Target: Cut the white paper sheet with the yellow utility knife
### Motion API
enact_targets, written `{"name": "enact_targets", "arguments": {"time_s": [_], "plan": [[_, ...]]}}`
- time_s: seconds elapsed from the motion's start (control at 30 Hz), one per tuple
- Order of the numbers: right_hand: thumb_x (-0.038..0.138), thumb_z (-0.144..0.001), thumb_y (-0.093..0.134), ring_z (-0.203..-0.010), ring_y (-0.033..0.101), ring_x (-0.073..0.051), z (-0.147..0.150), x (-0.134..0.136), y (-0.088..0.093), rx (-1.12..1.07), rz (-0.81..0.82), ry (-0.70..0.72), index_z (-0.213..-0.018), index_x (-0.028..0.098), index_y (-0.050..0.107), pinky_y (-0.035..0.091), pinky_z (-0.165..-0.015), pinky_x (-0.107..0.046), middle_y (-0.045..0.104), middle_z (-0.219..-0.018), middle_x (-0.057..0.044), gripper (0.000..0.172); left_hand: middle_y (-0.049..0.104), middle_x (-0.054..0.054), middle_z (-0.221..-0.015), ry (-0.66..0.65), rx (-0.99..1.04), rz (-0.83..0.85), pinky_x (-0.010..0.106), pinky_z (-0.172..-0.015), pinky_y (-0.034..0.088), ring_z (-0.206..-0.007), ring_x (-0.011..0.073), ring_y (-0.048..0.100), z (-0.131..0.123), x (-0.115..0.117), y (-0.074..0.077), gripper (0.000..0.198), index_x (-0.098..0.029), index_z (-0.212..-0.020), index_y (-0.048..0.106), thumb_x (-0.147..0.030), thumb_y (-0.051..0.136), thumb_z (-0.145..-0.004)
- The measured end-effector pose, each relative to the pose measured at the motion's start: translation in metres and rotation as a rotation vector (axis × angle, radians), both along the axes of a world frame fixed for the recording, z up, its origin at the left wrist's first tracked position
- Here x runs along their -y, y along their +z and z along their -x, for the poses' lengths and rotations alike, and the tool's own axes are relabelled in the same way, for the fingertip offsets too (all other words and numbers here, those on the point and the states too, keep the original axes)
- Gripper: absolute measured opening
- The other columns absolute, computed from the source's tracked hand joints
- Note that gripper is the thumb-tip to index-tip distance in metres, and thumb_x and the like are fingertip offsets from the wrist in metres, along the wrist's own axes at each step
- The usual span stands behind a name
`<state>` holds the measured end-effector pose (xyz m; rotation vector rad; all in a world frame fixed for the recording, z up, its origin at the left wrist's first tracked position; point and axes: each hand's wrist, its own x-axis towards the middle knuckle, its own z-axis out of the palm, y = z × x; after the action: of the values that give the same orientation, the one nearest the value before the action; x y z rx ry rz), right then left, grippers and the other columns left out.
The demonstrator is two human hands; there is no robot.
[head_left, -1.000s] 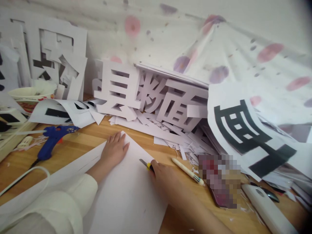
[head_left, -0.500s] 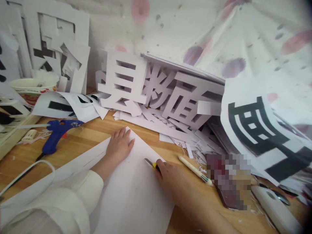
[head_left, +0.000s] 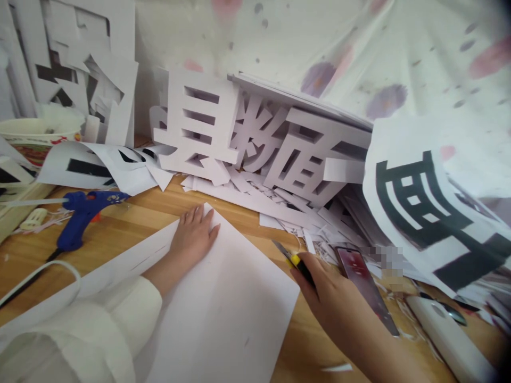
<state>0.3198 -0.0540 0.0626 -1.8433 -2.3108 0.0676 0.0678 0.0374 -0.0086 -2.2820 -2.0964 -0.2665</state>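
Observation:
A large white board [head_left: 235,287] lies flat on the wooden table, one corner pointing away from me. My left hand [head_left: 192,234] rests on it near that far corner, palm down with the fingers stretched out. Beyond the board's right edge, my right hand [head_left: 319,282] grips a yellow and black utility knife [head_left: 298,264]. Its blade is out and points up and to the left, above the wood. Faint marks run along the board's left side.
A blue glue gun [head_left: 82,215] lies at left with its cord. Cut-out white characters [head_left: 199,125] stand at the back among paper scraps. A phone [head_left: 369,287] and a white case-like object [head_left: 447,335] lie at right, below a printed sheet [head_left: 423,213].
My right hand has moved right with the knife, off the board and over the table, covering the pen that lay there. My left hand stays on the board. The view has shifted slightly.

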Motion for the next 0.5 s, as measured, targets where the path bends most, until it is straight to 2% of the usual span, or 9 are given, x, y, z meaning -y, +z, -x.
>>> {"name": "enact_targets", "arguments": {"time_s": [0.13,0.2,0.3,0.4,0.5], "plan": [[0.035,-0.088,0.034,-0.055,0.062,-0.021,-0.003,0.020,-0.005,-0.037,-0.089,0.028,-0.088,0.024,0.045,0.035,-0.044,-0.028,0.063,-0.069,-0.003,0.016,0.033,0.015,-0.142,-0.039,0.019,0.009,0.044,-0.104,0.021,-0.129,0.0308,0.029,-0.005,0.008,-0.002,0.052,-0.012,-0.133,0.040,-0.040,0.030,-0.090],[0.033,-0.087,0.035,-0.055,0.062,-0.021,-0.003,0.024,-0.011,-0.037,-0.046,0.015,-0.082,0.025,0.044,0.035,-0.044,-0.027,0.063,-0.066,-0.002,0.014,0.032,0.014,-0.143,-0.087,0.039,0.000,0.044,-0.105,0.021,-0.130,0.0301,0.028,-0.009,0.015,-0.004,0.052,-0.013,-0.133,0.040,-0.041,0.030,-0.090],[0.029,-0.086,0.038,-0.054,0.063,-0.022,0.000,0.026,-0.027,0.004,0.110,-0.029,-0.076,0.025,0.042,0.033,-0.042,-0.028,0.063,-0.066,-0.002,0.011,0.031,0.013,-0.143,-0.147,0.051,-0.009,0.044,-0.105,0.021,-0.130,0.0291,0.028,-0.015,0.024,-0.009,0.051,-0.015,-0.133,0.040,-0.042,0.032,-0.090],[0.027,-0.088,0.036,-0.052,0.063,-0.021,0.004,0.040,-0.043,0.026,0.164,-0.045,-0.081,0.024,0.043,0.033,-0.040,-0.028,0.064,-0.068,-0.002,0.011,0.032,0.013,-0.143,-0.166,0.067,-0.014,0.044,-0.106,0.021,-0.131,0.0281,0.027,-0.019,0.028,-0.012,0.050,-0.016,-0.132,0.040,-0.041,0.033,-0.090],[0.026,-0.089,0.035,-0.050,0.063,-0.019,0.006,0.065,-0.055,0.034,0.157,0.075,-0.090,0.026,0.045,0.033,-0.039,-0.027,0.064,-0.068,0.000,0.010,0.033,0.012,-0.143,-0.177,0.089,-0.028,0.044,-0.106,0.020,-0.131,0.0277,0.027,-0.019,0.029,-0.013,0.050,-0.016,-0.132,0.041,-0.041,0.033,-0.089]]}}
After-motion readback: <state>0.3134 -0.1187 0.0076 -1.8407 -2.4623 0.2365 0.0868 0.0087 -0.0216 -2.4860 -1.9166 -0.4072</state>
